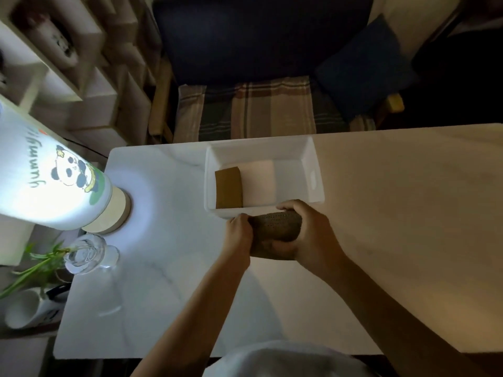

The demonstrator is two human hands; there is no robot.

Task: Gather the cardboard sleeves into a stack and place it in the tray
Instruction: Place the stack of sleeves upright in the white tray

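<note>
Dim lamplight falls across a pale table, with a white tray at centre frame. Just below its near rim, the left hand and right hand press in from either side on a stack of cardboard sleeves, probably squaring its edges before lowering it. One brown sleeve already lies inside, at the tray's left.

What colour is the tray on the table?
White: the tray shows plainly in the head view.
</note>
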